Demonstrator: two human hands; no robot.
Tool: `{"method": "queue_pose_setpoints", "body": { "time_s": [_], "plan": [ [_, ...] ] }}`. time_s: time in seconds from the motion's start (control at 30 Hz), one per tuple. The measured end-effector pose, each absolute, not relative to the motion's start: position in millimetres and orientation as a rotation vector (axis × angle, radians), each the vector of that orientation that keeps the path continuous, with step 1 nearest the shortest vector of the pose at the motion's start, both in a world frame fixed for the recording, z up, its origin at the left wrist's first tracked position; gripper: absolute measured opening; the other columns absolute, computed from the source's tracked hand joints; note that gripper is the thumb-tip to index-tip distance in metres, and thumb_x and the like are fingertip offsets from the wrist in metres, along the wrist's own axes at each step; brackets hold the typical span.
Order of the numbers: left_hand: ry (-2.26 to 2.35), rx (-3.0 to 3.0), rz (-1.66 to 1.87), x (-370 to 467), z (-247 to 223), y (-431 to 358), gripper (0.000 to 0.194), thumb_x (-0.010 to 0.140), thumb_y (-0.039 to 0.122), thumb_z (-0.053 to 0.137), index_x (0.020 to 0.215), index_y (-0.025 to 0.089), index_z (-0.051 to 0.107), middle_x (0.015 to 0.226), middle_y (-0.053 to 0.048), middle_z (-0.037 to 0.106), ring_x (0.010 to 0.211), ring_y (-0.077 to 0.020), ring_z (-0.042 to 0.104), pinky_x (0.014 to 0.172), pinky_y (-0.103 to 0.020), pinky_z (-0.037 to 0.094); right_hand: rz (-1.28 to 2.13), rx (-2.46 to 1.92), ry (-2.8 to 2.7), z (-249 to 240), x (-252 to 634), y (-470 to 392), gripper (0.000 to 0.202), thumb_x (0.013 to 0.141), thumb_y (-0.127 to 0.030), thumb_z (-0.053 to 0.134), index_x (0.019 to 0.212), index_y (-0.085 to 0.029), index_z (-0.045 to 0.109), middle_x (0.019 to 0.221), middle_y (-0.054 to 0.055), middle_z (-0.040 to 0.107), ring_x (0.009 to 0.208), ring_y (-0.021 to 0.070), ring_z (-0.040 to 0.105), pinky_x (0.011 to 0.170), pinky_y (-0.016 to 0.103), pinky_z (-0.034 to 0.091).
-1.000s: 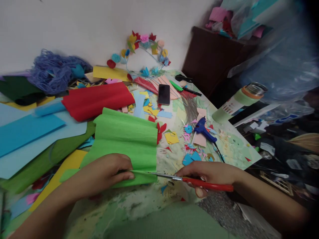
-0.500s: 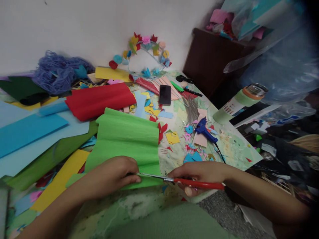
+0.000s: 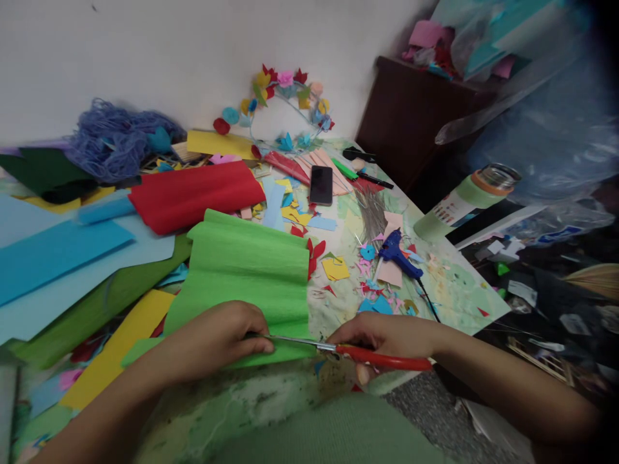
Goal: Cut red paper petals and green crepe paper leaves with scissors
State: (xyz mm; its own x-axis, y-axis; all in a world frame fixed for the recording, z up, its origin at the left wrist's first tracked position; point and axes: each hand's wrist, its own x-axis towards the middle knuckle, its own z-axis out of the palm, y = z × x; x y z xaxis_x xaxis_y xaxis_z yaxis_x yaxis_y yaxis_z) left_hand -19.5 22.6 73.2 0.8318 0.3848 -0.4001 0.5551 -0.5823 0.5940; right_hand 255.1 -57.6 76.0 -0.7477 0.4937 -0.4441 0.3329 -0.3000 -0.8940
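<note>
Green crepe paper (image 3: 251, 270) lies on the worktable (image 3: 464, 283) right in front of the person, far part spread w/ soft ripples, near part under L hand (image 3: 232, 335). L fingers are bent in, thumb & fingertips pinching the paper close to its near edge; can't tell how many layers are in the pinch. R hand (image 3: 387, 338) has its fingers closed round the red handles of the scissors (image 3: 382, 357), which lie approx. level; blades point left over the near strip of the sheet, tips at the L fingertips. Blades look near-shut, but can't tell exactly.

Handling (my guess): crepe is v. light, soft, a bit stretchy, creases & tears easily, so best held w/ a light flat pinch at the edge, just beside the blades, to keep it taut w/o ripping. Scissors prob. stiff, heavier than the paper; hold by the handles, keeping L fingertips off the sharp tips.

Round about: red crepe paper (image 3: 198, 193) up-left of the green, red paper leaves (image 3: 315, 256) by its right edge, yellow paper pieces (image 3: 335, 268) just beyond. Phone (image 3: 321, 185) farther back; blue glue gun (image 3: 397, 254) & bottle (image 3: 467, 200) off to the right.
</note>
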Motion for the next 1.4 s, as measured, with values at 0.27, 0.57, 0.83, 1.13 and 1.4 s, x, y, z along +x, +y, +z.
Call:
{"method": "queue_pose_setpoints", "body": {
  "time_s": [0.27,0.57,0.83,1.13,1.4],
  "plan": [
    [0.676,2.275,-0.276,-20,70,22,0.035,0.088,0.044,0.049,0.074,0.017,0.066,0.073,-0.002,0.064,0.07,-0.0152,0.057,0.061,-0.023,0.036,2.206,-1.115,-1.739,71,258,-61,0.018,0.081,-0.028,0.064,0.091,-0.013,0.061,0.064,-0.004,0.053,0.056,0.0057,0.043,0.055,0.017,0.035],
    [0.714,2.392,-0.174,-18,84,15,0.032,0.087,0.044,0.052,0.077,0.018,0.068,0.074,-0.002,0.066,0.069,-0.015,0.058,0.058,-0.023,0.036,2.275,-1.208,-1.66,73,255,-66,0.016,0.083,-0.02,0.052,0.094,-0.016,0.064,0.075,0.001,0.066,0.06,0.0099,0.057,0.055,0.019,0.039],
    [0.759,2.466,-0.121,-17,86,10,0.029,0.087,0.04,0.054,0.077,0.018,0.07,0.073,-0.003,0.069,0.068,-0.017,0.061,0.056,-0.025,0.035,2.162,-1.39,-1.707,80,251,-69,0.019,0.084,-0.027,0.054,0.095,-0.019,0.067,0.067,0.0,0.059,0.058,0.0097,0.053,0.053,0.019,0.037],
    [0.709,2.43,-0.128,-19,80,7,0.03,0.087,0.042,0.053,0.079,0.02,0.071,0.074,-0.004,0.069,0.07,-0.0171,0.061,0.06,-0.026,0.037,2.24,-1.127,-1.74,80,253,-63,0.029,0.075,-0.036,0.068,0.091,-0.013,0.062,0.064,-0.004,0.045,0.056,0.0067,0.036,0.05,0.017,0.028],
    [0.72,2.436,-0.261,-15,80,7,0.033,0.088,0.043,0.05,0.078,0.018,0.07,0.075,-0.004,0.069,0.07,-0.0181,0.061,0.059,-0.025,0.036,2.156,-1.014,-1.879,80,256,-59,0.034,0.076,-0.041,0.068,0.088,-0.011,0.058,0.068,-0.004,0.045,0.06,0.0075,0.036,0.053,0.019,0.03]
  ]
}}
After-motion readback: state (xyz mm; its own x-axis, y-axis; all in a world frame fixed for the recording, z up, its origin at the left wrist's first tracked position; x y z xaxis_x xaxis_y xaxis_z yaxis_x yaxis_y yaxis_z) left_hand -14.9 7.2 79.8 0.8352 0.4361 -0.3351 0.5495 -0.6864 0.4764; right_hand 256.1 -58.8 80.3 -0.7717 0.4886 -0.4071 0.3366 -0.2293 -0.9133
